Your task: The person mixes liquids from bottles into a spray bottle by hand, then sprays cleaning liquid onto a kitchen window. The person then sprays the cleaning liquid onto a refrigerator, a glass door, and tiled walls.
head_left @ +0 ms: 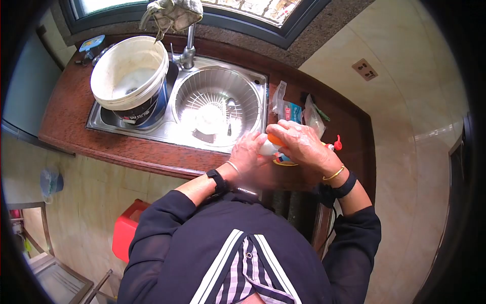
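Observation:
Both hands meet over the counter just right of the sink's front corner. My left hand [246, 153] is closed around a white bottle [268, 147], most of which the fingers hide. Fingers of my right hand [302, 145] are wrapped over the orange part [275, 139] at the bottle's right end. Below the hands shows part of a blue and yellow item [285, 160]. A bottle with a red nozzle [337, 142] stands partly hidden behind my right wrist.
A large white bucket [130, 104] stands on the left of the steel sink [263, 101], beside the faucet [188, 55] with a cloth [174, 15] over it. Plastic packets [292, 112] lie right of the basin. A red bin [124, 233] is on the floor.

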Action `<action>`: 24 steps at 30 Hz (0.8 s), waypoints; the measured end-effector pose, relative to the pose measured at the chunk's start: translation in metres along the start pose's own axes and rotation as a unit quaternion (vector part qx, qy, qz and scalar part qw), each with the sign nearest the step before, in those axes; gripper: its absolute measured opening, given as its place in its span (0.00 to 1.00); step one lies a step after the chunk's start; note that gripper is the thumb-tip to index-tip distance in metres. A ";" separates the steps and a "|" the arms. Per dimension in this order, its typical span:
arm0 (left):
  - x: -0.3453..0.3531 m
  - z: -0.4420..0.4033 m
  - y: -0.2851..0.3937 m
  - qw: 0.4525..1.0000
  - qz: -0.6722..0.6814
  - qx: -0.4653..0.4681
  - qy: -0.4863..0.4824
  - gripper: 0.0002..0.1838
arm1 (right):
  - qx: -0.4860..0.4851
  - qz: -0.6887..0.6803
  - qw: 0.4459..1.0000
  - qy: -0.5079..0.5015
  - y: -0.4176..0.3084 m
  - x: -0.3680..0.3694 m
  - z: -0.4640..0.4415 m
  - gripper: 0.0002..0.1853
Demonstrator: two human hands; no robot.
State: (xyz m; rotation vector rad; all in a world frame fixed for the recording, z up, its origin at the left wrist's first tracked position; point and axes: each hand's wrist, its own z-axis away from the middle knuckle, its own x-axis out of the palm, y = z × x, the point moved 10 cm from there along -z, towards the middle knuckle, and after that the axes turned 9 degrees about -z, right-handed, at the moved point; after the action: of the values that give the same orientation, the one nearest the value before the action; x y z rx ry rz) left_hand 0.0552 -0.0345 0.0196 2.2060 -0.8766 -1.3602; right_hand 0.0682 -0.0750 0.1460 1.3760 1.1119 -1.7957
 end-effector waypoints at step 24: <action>0.011 -0.002 0.042 0.942 0.310 0.039 -0.125 0.24 | 0.026 -0.087 0.995 0.052 -0.007 0.006 0.023 0.29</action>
State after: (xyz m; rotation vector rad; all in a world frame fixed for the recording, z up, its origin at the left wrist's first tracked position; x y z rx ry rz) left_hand 0.0476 -0.0729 0.0393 1.5985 -1.5759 -1.2992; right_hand 0.0504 -0.0924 0.1444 1.4551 1.2832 -1.9060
